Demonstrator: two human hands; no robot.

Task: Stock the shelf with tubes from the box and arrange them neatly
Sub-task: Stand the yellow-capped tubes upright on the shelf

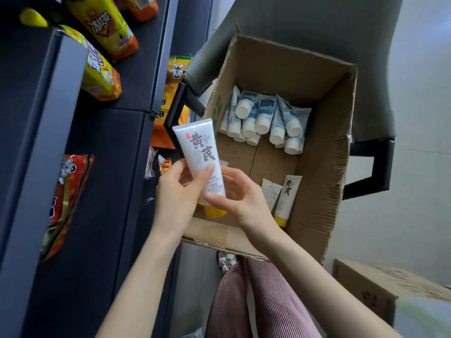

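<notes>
both the left hand (175,191) and the right hand (241,198) grip one white yellow-capped tube (199,152), held cap-down over the near edge of the cardboard box (324,147). two like tubes (284,198) lean in its near corner; blue-white tubes (266,118) crowd the far end.

A grey-green padded chair (317,25) with black armrests (375,167) stands before a pale, evenly lit surface (424,69), wall or floor I cannot tell. To the left rises a dark shelving unit (109,167) holding yellow and red snack packets (102,76). A cardboard carton (366,289) sits at lower right.
</notes>
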